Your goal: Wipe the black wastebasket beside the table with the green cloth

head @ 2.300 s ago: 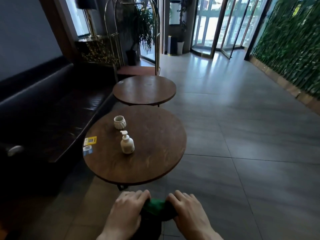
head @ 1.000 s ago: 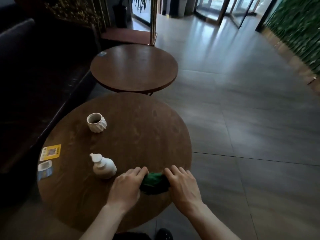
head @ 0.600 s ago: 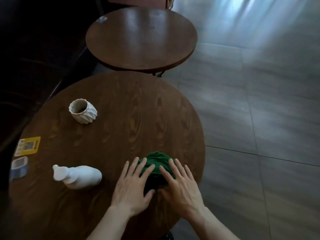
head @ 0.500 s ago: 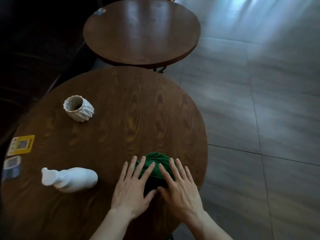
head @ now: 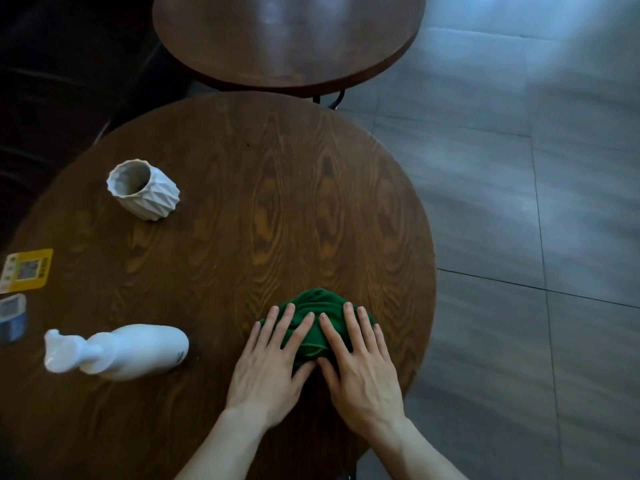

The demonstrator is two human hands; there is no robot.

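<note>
The green cloth (head: 313, 308) lies bunched on the near right part of the round wooden table (head: 242, 202). My left hand (head: 273, 362) lies flat with straight fingers on the cloth's left side. My right hand (head: 356, 358) lies flat on its right side, fingers spread. Both palms press down, and the thumbs nearly meet over the cloth's near edge. The black wastebasket is not in view.
A white pump bottle (head: 117, 351) stands at the left and a white ridged cup (head: 143, 188) farther back. A yellow card (head: 29, 270) and a blue card (head: 12, 315) sit at the left edge. A second round table (head: 287, 39) is behind. Grey tiled floor (head: 519, 202) is on the right.
The cloth was carried up from below and set on the table. Both hands let go of their grip and flattened onto it. The view tilted downward and moved closer.
</note>
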